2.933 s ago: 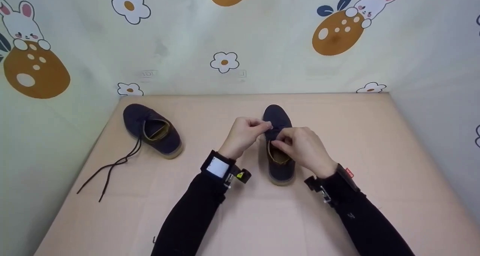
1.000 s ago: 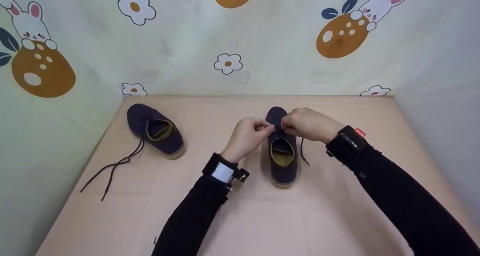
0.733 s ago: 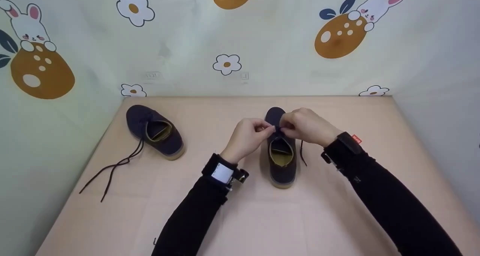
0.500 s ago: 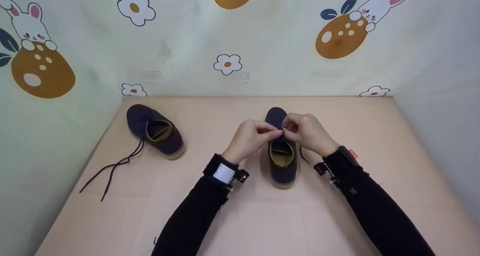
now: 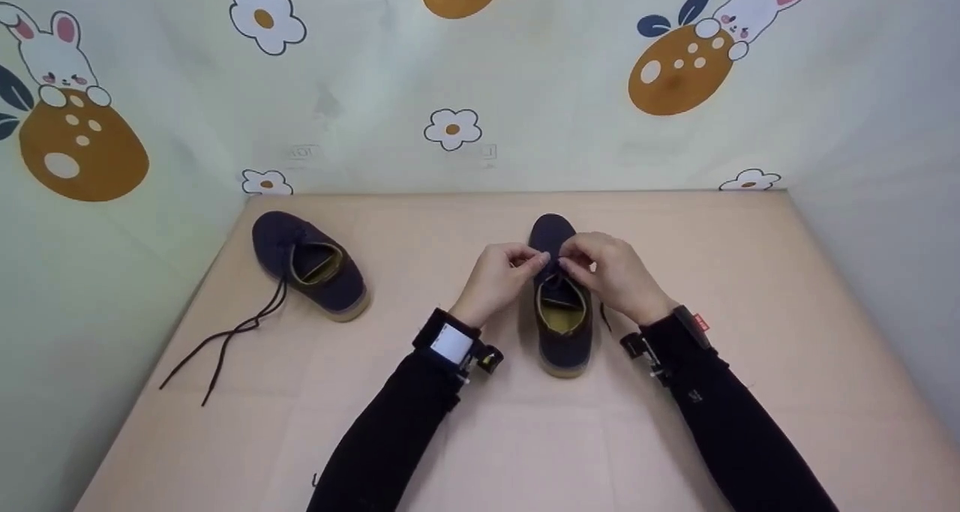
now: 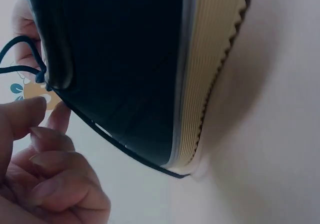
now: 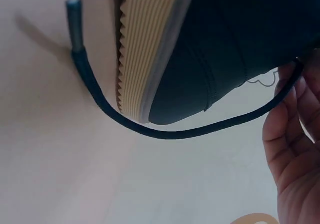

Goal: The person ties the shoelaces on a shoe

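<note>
A dark navy lace-up shoe (image 5: 564, 351) stands on the table, toe pointing away. Over its lacing, my left hand (image 5: 496, 276) brings thumb and fingertips together at the shoelace from the left. From the right, my right hand (image 5: 619, 276) pinches the lace, fingertips a small gap from the left ones. A lace loop (image 6: 19, 38) with a small knot (image 6: 40, 77) shows above the eyelets in the left wrist view. One shoelace end (image 7: 165, 134) runs from the right fingertips, hanging down beside the sole. The other lace strand (image 6: 120, 145) lies along the shoe's left side.
A matching shoe (image 5: 346, 283) stands at the left, turned at an angle, its two long laces (image 5: 240, 324) trailing toward the front left. Behind the peach table (image 5: 450, 437) rises a curtain (image 5: 360, 85) printed with rabbits and flowers.
My right hand has gone from above the shoe's opening up to the lacing, and a lace end now hangs at the shoe's right. Both hands' fingertips met, then drew slightly apart.
</note>
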Demonstrator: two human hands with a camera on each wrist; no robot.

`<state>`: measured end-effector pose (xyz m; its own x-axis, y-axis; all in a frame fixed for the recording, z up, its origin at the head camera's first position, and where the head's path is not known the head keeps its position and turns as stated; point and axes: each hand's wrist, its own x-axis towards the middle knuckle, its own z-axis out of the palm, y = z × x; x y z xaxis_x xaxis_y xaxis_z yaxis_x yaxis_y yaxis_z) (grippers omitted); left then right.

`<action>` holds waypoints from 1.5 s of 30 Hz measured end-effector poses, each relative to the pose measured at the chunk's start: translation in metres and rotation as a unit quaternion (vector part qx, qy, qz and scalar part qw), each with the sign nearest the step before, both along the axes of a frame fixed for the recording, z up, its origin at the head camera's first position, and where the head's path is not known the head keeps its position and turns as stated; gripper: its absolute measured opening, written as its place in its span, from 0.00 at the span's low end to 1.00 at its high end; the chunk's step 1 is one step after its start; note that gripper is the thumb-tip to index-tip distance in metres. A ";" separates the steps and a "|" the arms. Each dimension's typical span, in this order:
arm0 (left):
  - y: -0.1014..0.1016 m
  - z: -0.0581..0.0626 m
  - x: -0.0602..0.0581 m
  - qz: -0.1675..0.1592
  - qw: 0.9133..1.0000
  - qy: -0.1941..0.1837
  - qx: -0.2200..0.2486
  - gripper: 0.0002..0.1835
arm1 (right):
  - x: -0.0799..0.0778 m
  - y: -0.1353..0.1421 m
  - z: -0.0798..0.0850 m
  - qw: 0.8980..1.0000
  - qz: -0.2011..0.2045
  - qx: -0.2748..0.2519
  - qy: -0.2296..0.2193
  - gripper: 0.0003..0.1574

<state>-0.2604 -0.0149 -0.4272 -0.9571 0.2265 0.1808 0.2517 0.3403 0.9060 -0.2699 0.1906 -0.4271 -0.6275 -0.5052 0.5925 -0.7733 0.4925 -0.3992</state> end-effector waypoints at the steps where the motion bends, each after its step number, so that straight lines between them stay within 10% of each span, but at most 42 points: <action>1: 0.001 -0.001 0.000 -0.007 1.000 -0.003 0.000 0.10 | 0.000 0.000 -0.001 1.000 -0.001 -0.002 0.011 0.03; 21: -0.001 0.003 0.003 -0.018 0.998 -0.056 0.010 0.07 | 0.001 -0.001 -0.004 0.998 0.012 0.014 0.065 0.05; 35: -0.001 0.004 0.003 -0.045 0.998 0.027 -0.035 0.06 | 0.000 -0.004 -0.006 0.992 0.006 0.024 0.125 0.06; 45: -0.001 0.006 0.004 -0.019 0.999 0.032 -0.036 0.04 | 0.005 -0.001 0.006 0.995 -0.004 0.030 0.091 0.06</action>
